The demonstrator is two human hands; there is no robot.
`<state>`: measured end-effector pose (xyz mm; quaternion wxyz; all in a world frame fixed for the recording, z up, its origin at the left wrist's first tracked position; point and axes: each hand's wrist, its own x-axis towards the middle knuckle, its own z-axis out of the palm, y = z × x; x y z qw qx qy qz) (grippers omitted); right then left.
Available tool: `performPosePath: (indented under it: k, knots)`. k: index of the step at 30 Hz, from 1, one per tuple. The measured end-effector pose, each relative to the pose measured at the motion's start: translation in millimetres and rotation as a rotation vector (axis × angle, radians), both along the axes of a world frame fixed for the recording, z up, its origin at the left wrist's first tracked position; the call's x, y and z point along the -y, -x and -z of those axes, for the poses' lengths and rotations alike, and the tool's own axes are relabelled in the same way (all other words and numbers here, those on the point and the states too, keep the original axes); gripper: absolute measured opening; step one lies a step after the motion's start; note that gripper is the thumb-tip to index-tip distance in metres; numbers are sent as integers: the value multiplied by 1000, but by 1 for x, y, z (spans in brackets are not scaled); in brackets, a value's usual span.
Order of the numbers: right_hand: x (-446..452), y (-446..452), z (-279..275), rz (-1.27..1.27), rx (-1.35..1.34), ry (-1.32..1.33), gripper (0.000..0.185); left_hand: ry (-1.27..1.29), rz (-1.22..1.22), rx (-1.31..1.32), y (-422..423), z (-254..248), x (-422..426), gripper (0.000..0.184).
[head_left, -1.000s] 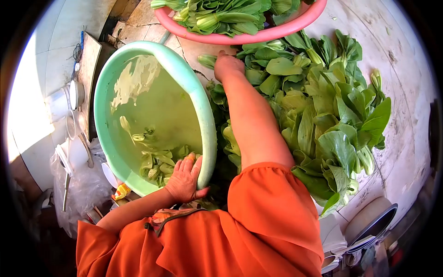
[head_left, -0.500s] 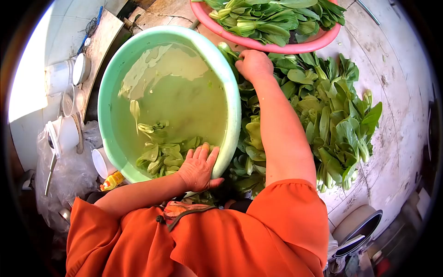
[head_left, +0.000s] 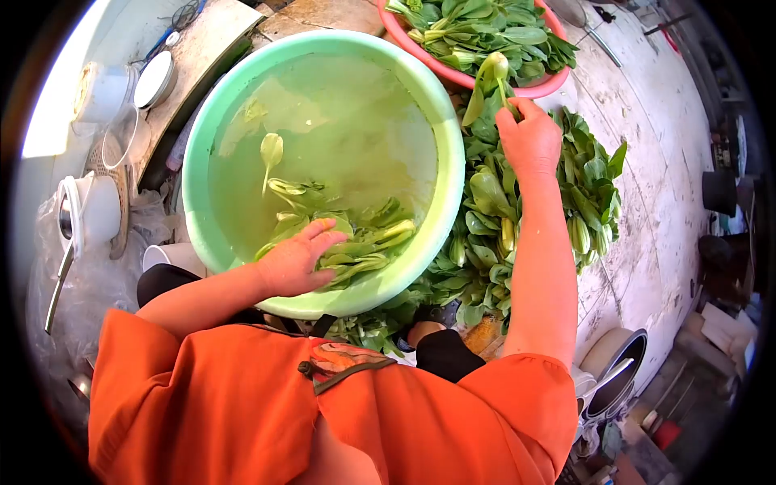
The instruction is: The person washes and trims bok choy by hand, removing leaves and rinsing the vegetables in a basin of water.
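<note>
A green basin point(head_left: 454, 162) holds cloudy water, with several leafy greens point(head_left: 364, 242) near its lower edge. Over these greens, just inside the near rim, is my left hand point(head_left: 295, 259), its fingers apart and nothing gripped. My right hand point(head_left: 529, 141) is closed on the stem of a small leafy green point(head_left: 490, 81), held up beside the pink basin. Below and around that hand lies a large pile of leafy greens point(head_left: 487, 194) on the floor, right of the green basin.
At the top, a pink basin point(head_left: 453, 74) is heaped with greens. White containers point(head_left: 97, 210) and a clear plastic bag point(head_left: 73, 299) are at the left. A dark-rimmed pot point(head_left: 610, 356) stands at the lower right. A metal-handled tool point(head_left: 602, 47) lies at the upper right.
My right hand has lifted a small green from the pile. My left hand has moved from the basin's rim to over the greens inside. The view has shifted.
</note>
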<state>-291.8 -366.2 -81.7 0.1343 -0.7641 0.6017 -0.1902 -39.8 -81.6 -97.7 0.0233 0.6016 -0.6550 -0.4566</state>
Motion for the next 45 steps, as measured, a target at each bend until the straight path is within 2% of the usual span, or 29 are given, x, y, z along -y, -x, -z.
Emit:
performPosePath:
  k: [4, 6, 7, 8, 9, 12, 14, 15, 17, 21, 23, 24, 26, 28, 30, 31, 32, 34, 38, 39, 40, 42, 43, 44, 45]
  knots:
    - [-59, -31, -30, -192, -62, 66, 28, 262, -176, -3, -66, -46, -30, 59]
    - [-97, -57, -33, -274, -95, -32, 27, 257, -389, -108, -90, -83, -45, 56]
    - [-111, -70, -25, -349, -121, -144, 32, 370, -425, -77, -101, -95, -56, 51]
    - [-129, -87, -25, -366, -206, -371, 39, 381, -461, -89, -110, -106, -65, 51]
    - [-145, -99, -13, -443, -304, -414, 46, 428, -519, -152, -117, -114, -75, 49]
    - [-176, -127, 36, -563, -266, -395, 46, 520, -655, -276, -136, -104, -94, 42]
    - [-188, -150, 54, -551, -188, -405, 47, 328, -766, -222, -146, -96, -99, 41]
    - [-194, -160, 60, -566, -202, -402, 47, 406, -741, -180, -147, -97, -99, 40]
    - [-201, -181, 71, -664, -273, -186, 46, 475, -724, -173, -151, -100, -97, 39]
    - [-200, -216, 105, -696, -399, -65, 46, 619, -602, -98, -157, -101, -83, 38]
    - [-199, -233, 117, -519, -584, -215, 43, 649, -582, -69, -160, -94, -74, 38]
    - [-199, -238, 123, -528, -584, -219, 43, 677, -545, -45, -162, -91, -70, 39]
    - [-200, -242, 133, -640, -662, -549, 39, 679, -561, -44, -165, -87, -65, 38]
    - [-190, -229, 144, -727, -594, -520, 37, 684, -576, -49, -170, -83, -60, 37]
    - [-175, -215, 152, -423, -367, -501, 40, 691, -596, -21, -175, -79, -55, 36]
    - [-175, -208, 155, -261, -260, -362, 41, 684, -595, -25, -176, -77, -53, 36]
    - [-180, -204, 161, -254, -261, -369, 41, 654, -607, -6, -178, -77, -50, 36]
    - [-193, -204, 163, -396, -449, -397, 41, 625, -612, 12, -182, -75, -45, 36]
    - [-194, -205, 153, -293, -427, -400, 39, 640, -631, 38, -189, -69, -43, 38]
    - [-193, -205, 153, -209, -244, -370, 40, 633, -649, 66, -190, -69, -42, 39]
    - [-196, -205, 154, -203, -244, -369, 40, 635, -644, 63, -190, -69, -43, 39]
    - [-205, -213, 153, -291, -247, -429, 39, 573, -695, 30, -189, -68, -41, 46]
    - [-210, -212, 149, -407, -108, -309, 36, 578, -696, 32, -189, -68, -40, 46]
    - [-209, -214, 144, -411, -108, -308, 36, 543, -730, 10, -189, -67, -38, 52]
    - [-210, -221, 125, -328, 152, -450, 34, 506, -763, -12, -189, -66, -38, 58]
